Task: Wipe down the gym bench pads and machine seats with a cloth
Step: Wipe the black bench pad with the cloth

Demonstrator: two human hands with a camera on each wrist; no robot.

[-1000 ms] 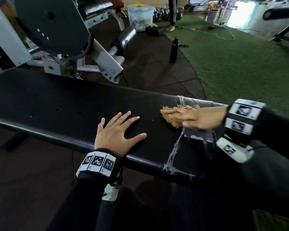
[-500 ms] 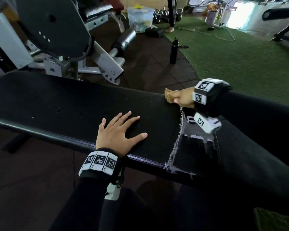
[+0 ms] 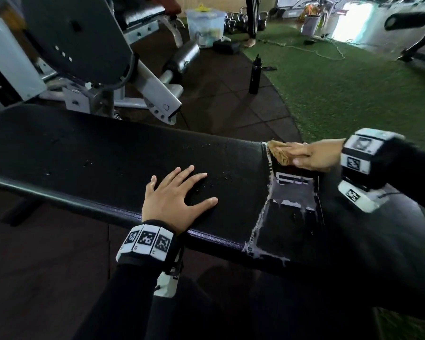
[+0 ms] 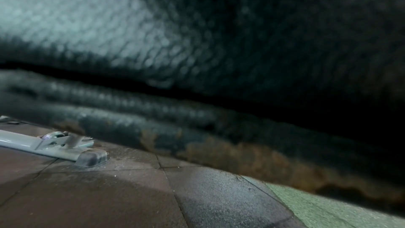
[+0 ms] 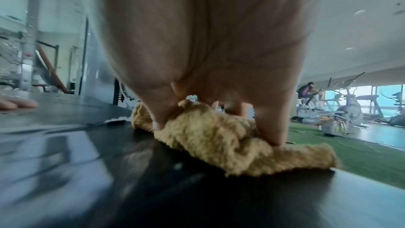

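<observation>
Pressing: right hand, fingers fairly straight, bears down on a bunched tan cloth at the far edge of the bench pad, just beside a taped tear; no curl around the fabric visible. Left hand: fingers splayed flat on the pad, holding nothing, apparently bracing. Step judged: wiping stroke mid-pad. Next move likely calls for dragging the cloth across the droplet-flecked patch beside the left hand.
</observation>
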